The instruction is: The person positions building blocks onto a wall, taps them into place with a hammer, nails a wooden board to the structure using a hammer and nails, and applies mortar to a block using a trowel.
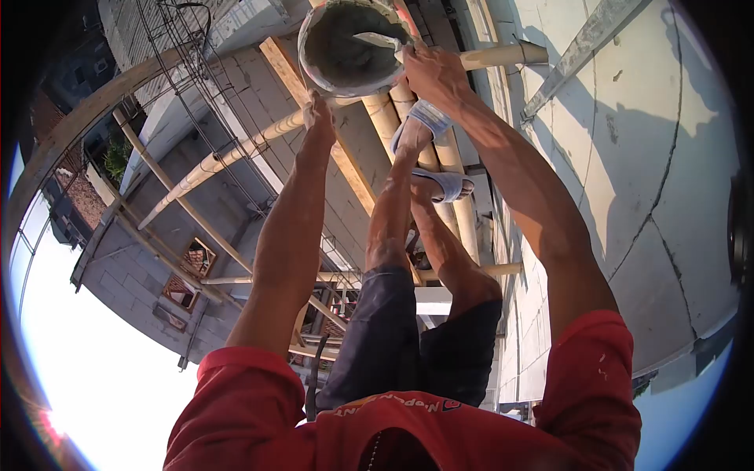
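Observation:
A round bucket (307, 73) of wet grey mortar (345, 47) is at the top of the view. My left hand (318, 115) is closed at the bucket's near left rim, its fingers partly hidden. In my right hand (434, 72) is a trowel (378, 38), gripped near the bucket's right rim. The trowel's pale blade lies over the mortar, smeared with it.
My sandalled feet (446, 185) stand on bamboo poles (465, 224) high above lower floors. A block wall (589, 196) rises close on the right, crossed by a metal straightedge (577, 55). Left are a bamboo rail (212, 165), a timber (353, 177) and rebar (177, 78).

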The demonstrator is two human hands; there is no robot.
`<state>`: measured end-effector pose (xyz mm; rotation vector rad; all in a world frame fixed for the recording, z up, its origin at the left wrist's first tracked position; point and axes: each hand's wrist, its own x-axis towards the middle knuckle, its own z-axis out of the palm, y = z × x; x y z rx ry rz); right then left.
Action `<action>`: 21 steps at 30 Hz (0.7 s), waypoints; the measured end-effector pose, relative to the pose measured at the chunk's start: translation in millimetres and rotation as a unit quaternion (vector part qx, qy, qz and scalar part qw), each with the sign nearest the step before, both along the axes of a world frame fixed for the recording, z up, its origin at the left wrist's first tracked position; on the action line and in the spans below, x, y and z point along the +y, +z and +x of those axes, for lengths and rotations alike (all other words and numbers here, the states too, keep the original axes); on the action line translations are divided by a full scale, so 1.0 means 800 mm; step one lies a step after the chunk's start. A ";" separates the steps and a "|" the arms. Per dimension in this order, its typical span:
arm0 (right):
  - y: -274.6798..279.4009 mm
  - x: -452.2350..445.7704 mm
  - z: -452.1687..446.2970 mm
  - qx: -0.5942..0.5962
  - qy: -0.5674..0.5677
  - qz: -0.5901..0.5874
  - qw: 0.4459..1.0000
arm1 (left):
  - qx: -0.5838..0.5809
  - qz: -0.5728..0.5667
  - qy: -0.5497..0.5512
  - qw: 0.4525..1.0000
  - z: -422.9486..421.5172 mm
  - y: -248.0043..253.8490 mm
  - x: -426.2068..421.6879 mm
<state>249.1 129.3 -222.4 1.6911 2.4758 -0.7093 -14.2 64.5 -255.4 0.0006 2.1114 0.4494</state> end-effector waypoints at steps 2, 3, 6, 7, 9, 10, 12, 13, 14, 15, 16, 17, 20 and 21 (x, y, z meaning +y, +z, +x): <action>0.048 -0.026 0.035 -0.001 -0.003 -0.001 1.000 | 0.033 0.001 -0.009 0.999 -0.007 -0.008 0.022; 0.064 -0.035 0.054 -0.001 -0.008 -0.003 1.000 | 0.050 0.000 -0.016 0.999 -0.007 -0.005 0.030; 0.044 -0.070 0.098 -0.077 0.041 0.088 0.992 | 0.066 0.020 -0.090 0.994 -0.061 -0.071 0.011; 0.049 -0.076 0.109 -0.080 0.037 0.084 0.993 | 0.058 0.013 -0.074 0.996 -0.050 -0.051 0.020; 0.068 -0.099 0.123 -0.084 0.027 0.074 0.993 | 0.057 -0.001 -0.065 0.996 -0.037 -0.027 0.032; 0.076 -0.110 0.130 -0.092 0.015 0.051 0.994 | 0.062 -0.010 -0.075 0.995 -0.040 -0.024 0.033; 0.096 -0.134 0.148 -0.114 -0.013 0.003 0.993 | 0.068 0.022 -0.239 0.968 -0.079 -0.065 0.016; 0.112 -0.145 0.155 -0.114 -0.024 -0.013 0.993 | 0.089 0.073 -0.375 0.920 -0.111 -0.103 -0.001; 0.130 -0.157 0.160 -0.111 -0.035 -0.028 0.993 | 0.059 0.030 -0.302 0.951 -0.106 -0.100 0.008; 0.150 -0.172 0.164 -0.108 -0.045 -0.044 0.992 | -0.008 0.004 -0.104 0.995 -0.070 -0.049 0.027; 0.168 -0.187 0.167 -0.061 -0.097 -0.080 0.990 | -0.031 -0.014 0.114 0.993 -0.030 0.008 0.049; 0.188 -0.206 0.172 -0.015 -0.151 -0.113 0.982 | -0.067 0.013 0.132 0.989 -0.022 0.029 0.044; 0.282 -0.265 0.167 0.196 -0.359 -0.251 0.877 | -0.174 0.079 0.174 0.966 -0.004 0.074 0.044; 0.325 -0.280 0.162 0.256 -0.411 -0.298 0.823 | -0.244 0.109 0.152 0.952 -0.014 0.071 0.037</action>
